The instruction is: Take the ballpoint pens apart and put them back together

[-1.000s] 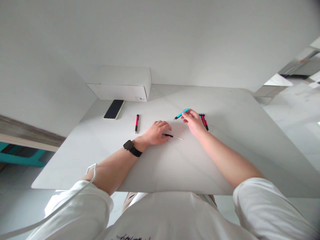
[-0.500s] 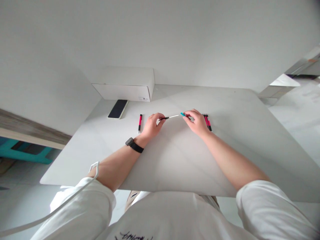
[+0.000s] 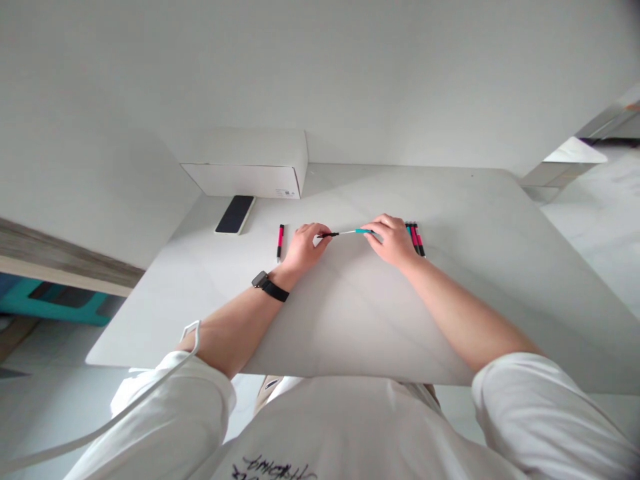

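While left hand (image 3: 303,247) pinches slim black pen section (image 3: 329,235) carrying thin white refill (image 3: 347,232), right hand (image 3: 393,240) holds plastic-looking teal pen barrel (image 3: 363,231). Parts judged light, stiff, slightly slippery; refill likely bendable. Best hold: black section, barrel sides. Parts nearly aligned between hands, over pale desk (image 3: 345,320); refill reaches barrel end, insertion unclear.

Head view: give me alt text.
Left hand holds a black pen part whose pale rod meets a teal barrel in the right hand, over a white table. A lone pen, phone and white box sit to the left, more pens to the right.
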The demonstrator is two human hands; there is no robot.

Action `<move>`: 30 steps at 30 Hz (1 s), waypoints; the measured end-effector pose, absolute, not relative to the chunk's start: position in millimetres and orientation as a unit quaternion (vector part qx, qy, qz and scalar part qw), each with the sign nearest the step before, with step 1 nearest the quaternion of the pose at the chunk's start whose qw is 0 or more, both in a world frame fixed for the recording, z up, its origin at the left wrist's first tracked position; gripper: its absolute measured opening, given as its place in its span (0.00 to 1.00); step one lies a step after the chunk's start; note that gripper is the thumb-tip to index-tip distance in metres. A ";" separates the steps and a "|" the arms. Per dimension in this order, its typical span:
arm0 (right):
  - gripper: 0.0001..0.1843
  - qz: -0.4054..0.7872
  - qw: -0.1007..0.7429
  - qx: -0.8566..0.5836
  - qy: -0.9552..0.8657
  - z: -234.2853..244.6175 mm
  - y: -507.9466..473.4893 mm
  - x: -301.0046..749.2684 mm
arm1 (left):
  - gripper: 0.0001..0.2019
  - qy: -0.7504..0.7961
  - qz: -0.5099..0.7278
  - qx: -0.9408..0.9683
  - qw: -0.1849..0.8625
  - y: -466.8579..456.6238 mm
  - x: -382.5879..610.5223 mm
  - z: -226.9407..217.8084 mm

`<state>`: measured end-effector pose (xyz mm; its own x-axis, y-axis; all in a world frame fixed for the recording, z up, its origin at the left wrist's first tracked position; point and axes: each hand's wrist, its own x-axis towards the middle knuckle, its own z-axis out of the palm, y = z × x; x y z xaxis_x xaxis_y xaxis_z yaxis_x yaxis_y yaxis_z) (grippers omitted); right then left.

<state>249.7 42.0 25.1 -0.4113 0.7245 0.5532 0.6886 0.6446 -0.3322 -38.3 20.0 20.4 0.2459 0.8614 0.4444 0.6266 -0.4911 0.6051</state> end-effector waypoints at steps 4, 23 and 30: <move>0.11 -0.001 0.293 -0.412 -0.863 25.3 36.3 244.9 | 0.06 0.478 0.364 0.787 0.140 18.9 -34.9 16.6; 0.10 0.007 0.268 -0.386 -0.883 23.1 26.3 230.1 | 0.09 0.461 0.338 0.805 0.159 15.5 -30.5 15.5; 0.10 -0.024 0.273 -0.384 -0.882 30.0 20.0 227.9 | 0.10 0.452 0.317 0.814 0.179 16.3 -31.0 15.7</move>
<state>227.9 20.0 30.0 -0.5561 0.6635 0.5005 0.6895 0.7046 -0.1678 -31.0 16.3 15.7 0.3904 0.8501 0.3533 0.6229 -0.5265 0.5786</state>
